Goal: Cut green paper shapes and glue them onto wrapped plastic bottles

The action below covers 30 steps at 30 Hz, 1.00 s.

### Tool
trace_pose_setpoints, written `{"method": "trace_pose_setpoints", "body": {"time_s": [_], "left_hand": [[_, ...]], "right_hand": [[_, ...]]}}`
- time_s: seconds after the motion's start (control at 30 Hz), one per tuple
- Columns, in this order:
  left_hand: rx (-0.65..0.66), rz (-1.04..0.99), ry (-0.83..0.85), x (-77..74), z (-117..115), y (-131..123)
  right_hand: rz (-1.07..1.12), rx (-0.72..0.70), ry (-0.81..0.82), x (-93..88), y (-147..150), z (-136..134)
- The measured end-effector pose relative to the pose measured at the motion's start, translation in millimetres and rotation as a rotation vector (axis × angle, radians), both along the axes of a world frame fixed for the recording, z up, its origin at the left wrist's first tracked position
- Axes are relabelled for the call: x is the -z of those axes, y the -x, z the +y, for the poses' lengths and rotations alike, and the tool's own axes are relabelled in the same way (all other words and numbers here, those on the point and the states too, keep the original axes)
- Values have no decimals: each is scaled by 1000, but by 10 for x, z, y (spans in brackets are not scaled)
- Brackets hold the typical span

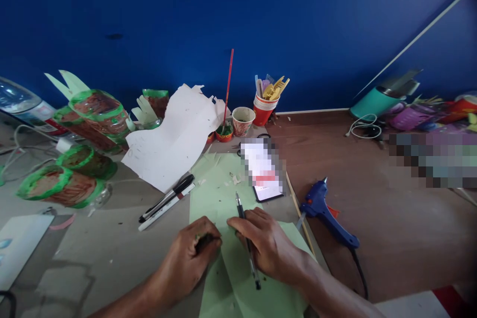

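Observation:
A black-and-clear pen is held in my right hand, its metal tip pointing away from me and its far end showing below the palm. Under both hands lies light green paper, with a second layer or fold nearer to me. My left hand is closed, thumb against curled fingers, over the paper's left side; whatever is in it, if anything, is hidden. Dark green smears show on its fingers. Beyond the pen, a phone with a lit screen overlaps the paper's right edge.
Two markers and a torn white sheet lie to the left, beside green-rimmed brown containers. At the back stand a paper cup and orange cups holding plastic cutlery. A blue glue gun lies right, its cord trailing towards me.

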<state>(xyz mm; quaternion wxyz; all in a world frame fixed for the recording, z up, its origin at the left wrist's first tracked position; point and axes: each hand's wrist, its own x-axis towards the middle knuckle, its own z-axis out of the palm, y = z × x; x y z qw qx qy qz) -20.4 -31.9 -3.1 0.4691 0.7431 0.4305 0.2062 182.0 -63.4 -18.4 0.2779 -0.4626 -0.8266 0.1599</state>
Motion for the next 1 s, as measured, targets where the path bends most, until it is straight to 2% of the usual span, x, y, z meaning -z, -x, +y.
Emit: {"method": "trace_pose_setpoints", "body": {"time_s": [0.23, 0.47, 0.6, 0.87, 1.0], "left_hand": [[53, 25, -166, 36, 27, 32], [146, 52, -170, 32, 12, 14], [129, 43, -248, 52, 6, 13], [123, 84, -445, 114, 38, 37], [228, 94, -689, 137, 6, 62]], "right_hand": [[-40, -20, 46, 19, -10, -8], [-51, -26, -8, 47, -3, -15], [-60, -28, 16, 62, -1, -25], [-97, -24, 117, 40, -2, -1], [-127, -17, 118, 28, -24, 20]]}}
